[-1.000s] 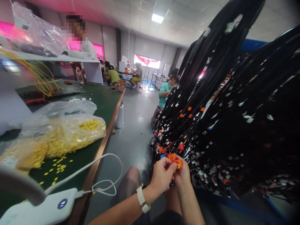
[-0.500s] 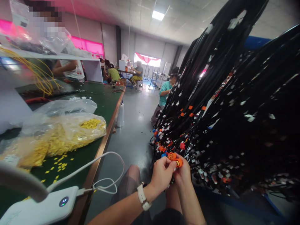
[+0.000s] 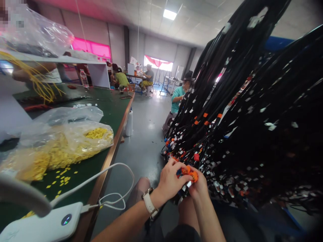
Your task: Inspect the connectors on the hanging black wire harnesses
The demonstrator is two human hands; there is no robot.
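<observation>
Two orange wire connectors (image 3: 193,176) sit together between my hands, in front of the hanging wire bundles. My left hand (image 3: 169,181), with a white-strapped watch (image 3: 149,201) on its wrist, bends its fingers over the connectors from the left, its thumb pressed toward them. From the right, my right hand (image 3: 199,188) grips them, with some of its fingers hidden behind. A small white piece shows just below the connectors. Black wire harnesses (image 3: 212,87) hang close beyond my hands, their ends crowded with white, orange, red and blue connectors.
On the left, a green-topped table (image 3: 118,104) carries a clear bag of yellow pieces (image 3: 75,151), loose yellow pieces and a white power bank (image 3: 47,222) with a cable (image 3: 83,181) looping past the edge. A co-worker in teal (image 3: 178,95) sits beyond the harnesses.
My left hand has shifted slightly left and its fingers have lifted and arched over the connectors. The connectors have tilted. At the far left, a person behind the shelf has moved left, uncovering a bottle.
</observation>
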